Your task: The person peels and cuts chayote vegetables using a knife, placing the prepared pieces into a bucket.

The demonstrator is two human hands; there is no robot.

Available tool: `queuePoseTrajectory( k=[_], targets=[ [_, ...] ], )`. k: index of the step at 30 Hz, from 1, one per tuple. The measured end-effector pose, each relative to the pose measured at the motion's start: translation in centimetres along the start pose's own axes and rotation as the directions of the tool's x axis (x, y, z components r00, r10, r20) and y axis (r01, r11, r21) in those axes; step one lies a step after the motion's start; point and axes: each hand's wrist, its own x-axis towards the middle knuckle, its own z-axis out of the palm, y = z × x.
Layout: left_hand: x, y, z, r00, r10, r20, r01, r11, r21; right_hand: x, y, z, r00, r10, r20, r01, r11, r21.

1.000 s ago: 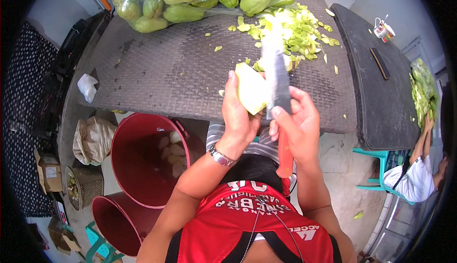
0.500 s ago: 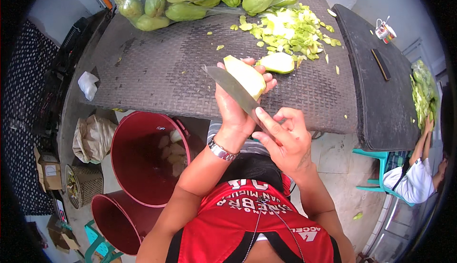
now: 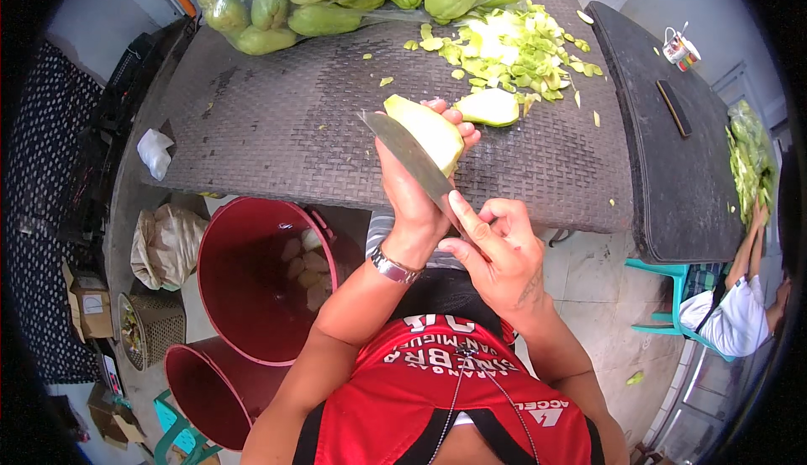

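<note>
My left hand (image 3: 409, 196), a metal watch at its wrist, cups a pale peeled chayote (image 3: 430, 135) from below, over the near edge of the woven brown table. Across the chayote's near left side lies a broad knife (image 3: 407, 151), its tip pointing to the far left. My right hand (image 3: 507, 255) grips the handle end, index finger stretched along the blade; the handle is mostly hidden by the fingers. Just beyond my left fingertips, another peeled chayote (image 3: 490, 107) rests on the table, beside a heap of green peelings (image 3: 521, 53).
A clear bag of green chayotes (image 3: 324, 18) lies at the far side. Below left stand a red bucket (image 3: 227, 272) with pale pieces inside and a second red bucket (image 3: 189, 381). At right, a black table (image 3: 643, 154) holds a mug (image 3: 681, 49); a co-worker (image 3: 723, 322) reaches toward greens.
Both hands, with the chayote and knife, have shifted slightly left. The right hand's grip looks the same, and the peeled chayote on the table stays put.
</note>
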Motion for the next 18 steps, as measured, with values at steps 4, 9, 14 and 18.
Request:
queuePoseTrajectory(
  k=[4,9,14,18],
  targets=[
    [-0.9,-0.6,0.3,0.999,0.035,0.022,-0.037,0.996,0.077,0.3,0.1,0.1,1.0,0.001,-0.014,-0.001,1.0,-0.003],
    [-1.7,-1.0,0.6,1.0,0.004,0.014,-0.005,0.996,0.084,0.9,0.7,0.4,0.999,-0.011,-0.051,0.01,1.0,-0.028],
    [-1.5,-1.3,0.8,1.0,-0.004,0.006,0.003,0.993,0.119,1.4,1.2,0.5,0.999,0.008,-0.05,-0.009,1.0,-0.017],
    [-1.1,-1.6,0.8,1.0,0.028,0.006,-0.028,0.994,0.106,1.4,1.9,1.2,0.997,-0.019,-0.077,0.02,1.0,0.016]
  ],
)
